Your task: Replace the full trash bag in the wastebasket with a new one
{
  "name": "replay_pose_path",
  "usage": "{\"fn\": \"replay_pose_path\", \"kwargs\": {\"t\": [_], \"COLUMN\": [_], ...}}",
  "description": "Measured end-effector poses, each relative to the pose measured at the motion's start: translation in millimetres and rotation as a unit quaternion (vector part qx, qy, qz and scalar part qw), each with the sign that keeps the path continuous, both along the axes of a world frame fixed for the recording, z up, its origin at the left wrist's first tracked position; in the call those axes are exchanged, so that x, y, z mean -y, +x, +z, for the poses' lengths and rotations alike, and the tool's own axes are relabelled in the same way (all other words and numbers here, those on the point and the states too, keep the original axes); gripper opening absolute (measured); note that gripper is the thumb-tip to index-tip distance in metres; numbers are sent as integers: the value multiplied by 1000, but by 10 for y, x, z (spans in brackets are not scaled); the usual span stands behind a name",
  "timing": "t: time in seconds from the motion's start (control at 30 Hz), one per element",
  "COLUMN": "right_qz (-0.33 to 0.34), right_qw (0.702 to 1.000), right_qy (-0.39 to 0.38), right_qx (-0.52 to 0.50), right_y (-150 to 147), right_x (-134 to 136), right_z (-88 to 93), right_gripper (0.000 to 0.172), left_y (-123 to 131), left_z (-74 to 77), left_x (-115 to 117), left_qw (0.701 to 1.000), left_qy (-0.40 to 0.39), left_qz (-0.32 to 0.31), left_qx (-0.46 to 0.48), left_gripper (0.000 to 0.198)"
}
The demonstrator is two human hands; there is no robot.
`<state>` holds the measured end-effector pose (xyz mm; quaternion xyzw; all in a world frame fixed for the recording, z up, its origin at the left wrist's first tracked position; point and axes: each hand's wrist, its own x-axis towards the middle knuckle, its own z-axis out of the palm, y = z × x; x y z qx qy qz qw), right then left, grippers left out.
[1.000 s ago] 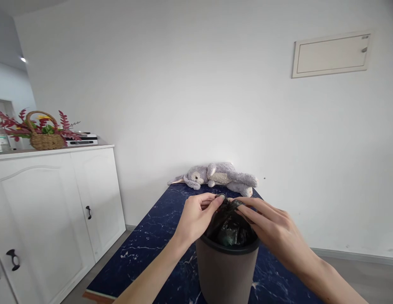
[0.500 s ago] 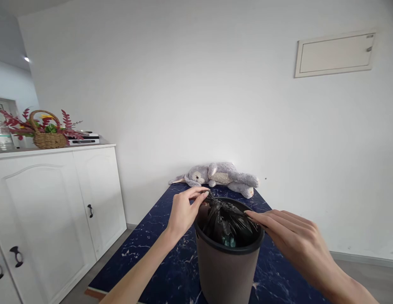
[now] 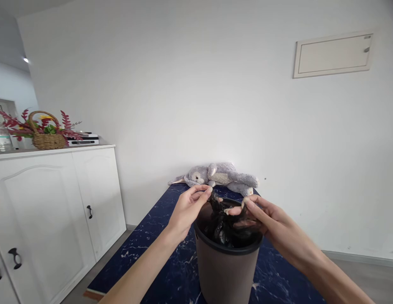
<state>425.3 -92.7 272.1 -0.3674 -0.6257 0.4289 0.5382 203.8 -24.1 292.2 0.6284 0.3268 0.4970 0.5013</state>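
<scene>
Bag of black plastic (image 3: 221, 231) sits inside the bin (image 3: 228, 274), lower centre of the frame; we pinch one bunched end with our left hand (image 3: 186, 210) and another fold with our right hand (image 3: 274, 218).

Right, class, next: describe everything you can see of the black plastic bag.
The black plastic bag looks thin, glossy and crumpled. It sits mostly inside the round grey-brown waste bin, its top bunched upward. The left hand pinches one gathered end; the right hand holds another fold. Its bottom is hidden.
</scene>
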Motion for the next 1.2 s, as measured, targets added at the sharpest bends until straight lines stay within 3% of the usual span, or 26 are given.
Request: {"fn": "replay_pose_path", "kwargs": {"t": [0.07, 0.17, 0.27, 0.37, 0.67, 0.8, 0.9, 1.07, 1.2], "right_qz": [-6, -116, -213, -244, -358, -265, -211, -189, -167], "right_qw": [1000, 976, 899, 839, 790, 790, 811, 849, 864], "right_qy": [14, 104, 198, 227, 217, 171, 137, 103, 80], "right_qx": [12, 151, 327, 430, 448, 526, 529, 482, 468], "right_y": [-73, -121, -126, -137, -308, -329, -329, -246, -71], "right_x": [-14, -23, -30, -47, 38, 87, 105, 147, 162], "right_z": [30, 0, -101, -201, -192, -136, -71, 11, 18], "right_gripper": [45, 43, 40, 24, 45, 35, 26, 29, 31], "left_y": [48, 66, 58, 58, 122, 137, 131, 102, 44], "left_z": [16, 29, 24, 5, -10, -19, -21, -27, -78], "left_x": [34, 51, 39, 23, 45, 58, 62, 6, -96], "left_qw": [998, 995, 995, 994, 983, 979, 975, 974, 989], "left_qy": [-39, -56, -59, -60, -70, -87, -103, -106, -70], "left_qz": [-35, -46, -34, -35, -44, -58, -66, -72, -56], "left_qx": [36, 68, 77, 87, 166, 176, 186, 189, 116], "left_gripper": [36, 29, 26, 25, 28, 27, 25, 29, 41]}}
